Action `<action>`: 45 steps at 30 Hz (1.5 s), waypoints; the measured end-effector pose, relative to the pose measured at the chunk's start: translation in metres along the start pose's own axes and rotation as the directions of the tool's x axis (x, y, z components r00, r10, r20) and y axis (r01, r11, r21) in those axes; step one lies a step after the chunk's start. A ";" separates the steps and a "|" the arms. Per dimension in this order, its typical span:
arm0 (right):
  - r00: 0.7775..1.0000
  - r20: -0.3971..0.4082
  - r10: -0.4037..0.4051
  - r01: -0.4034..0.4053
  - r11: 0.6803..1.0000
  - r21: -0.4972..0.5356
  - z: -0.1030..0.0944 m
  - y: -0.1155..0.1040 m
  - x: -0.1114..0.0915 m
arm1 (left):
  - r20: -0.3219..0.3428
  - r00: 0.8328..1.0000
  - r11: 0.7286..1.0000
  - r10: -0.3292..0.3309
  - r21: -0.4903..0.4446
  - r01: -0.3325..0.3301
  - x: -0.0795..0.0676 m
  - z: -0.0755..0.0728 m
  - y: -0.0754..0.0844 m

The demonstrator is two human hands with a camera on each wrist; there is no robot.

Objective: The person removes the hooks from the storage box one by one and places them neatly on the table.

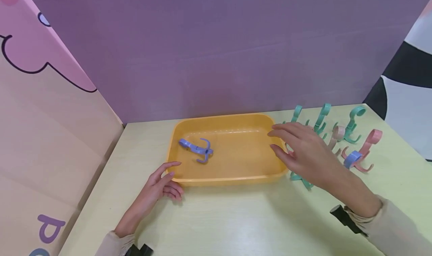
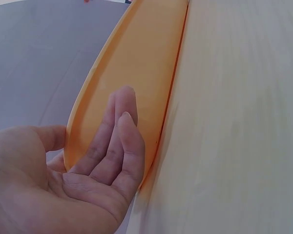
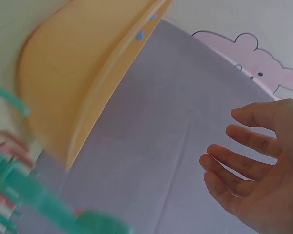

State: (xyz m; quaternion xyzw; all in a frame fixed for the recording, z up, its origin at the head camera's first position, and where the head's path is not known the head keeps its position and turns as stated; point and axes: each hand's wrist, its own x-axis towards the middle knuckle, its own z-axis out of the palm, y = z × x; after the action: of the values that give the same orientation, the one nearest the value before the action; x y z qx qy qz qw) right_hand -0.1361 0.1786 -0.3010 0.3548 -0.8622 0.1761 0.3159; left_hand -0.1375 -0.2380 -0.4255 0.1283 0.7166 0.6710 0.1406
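Observation:
A blue multi-prong hook [image 1: 199, 149] lies in the left half of the yellow tray [image 1: 229, 181]. My left hand [image 1: 156, 186] is at the tray's near-left corner, its thumb and index finger touching the rim and the other fingers loosely bent outside the wall. In the left wrist view, those fingers [image 2: 129, 141] show in front of the tray's side. My right hand [image 1: 305, 154] hovers over the tray's right end, fingers spread and slightly bent, holding nothing. The right wrist view shows the same hand [image 3: 263, 170] apart from the tray.
Right of the tray stand several similar hooks: green ones [image 1: 352, 122], a pink one [image 1: 366, 149], a pale one [image 1: 336, 136] and a blue one [image 1: 352, 159], partly behind my right hand. A purple panel [image 1: 216, 53] rises behind the pale table [image 1: 222, 218].

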 end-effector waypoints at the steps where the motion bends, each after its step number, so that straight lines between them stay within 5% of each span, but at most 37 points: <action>1: 1.000 0.001 -0.010 0.010 1.000 0.012 0.004 -0.002 0.004 | -0.001 1.000 1.000 -0.002 0.001 0.002 0.000 0.000 0.000; 10: 0.997 0.007 -0.076 0.076 0.994 0.082 0.034 -0.015 0.040 | 0.009 1.000 1.000 0.017 0.005 -0.017 -0.002 0.000 -0.001; 30: 0.982 0.163 -0.097 0.074 0.987 0.144 0.067 -0.033 0.111 | 0.016 1.000 1.000 0.027 0.009 -0.027 0.001 0.000 -0.001; 45: 0.956 0.293 -0.022 -0.042 0.977 0.210 0.102 -0.025 0.143 | 0.019 0.999 0.999 0.032 0.010 -0.032 0.001 -0.001 -0.002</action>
State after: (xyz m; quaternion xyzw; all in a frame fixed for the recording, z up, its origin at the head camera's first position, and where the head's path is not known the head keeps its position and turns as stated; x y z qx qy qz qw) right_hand -0.2393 0.0359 -0.2781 0.4046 -0.8772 0.2149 0.1436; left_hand -0.1389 -0.2389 -0.4270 0.1468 0.7165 0.6683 0.1361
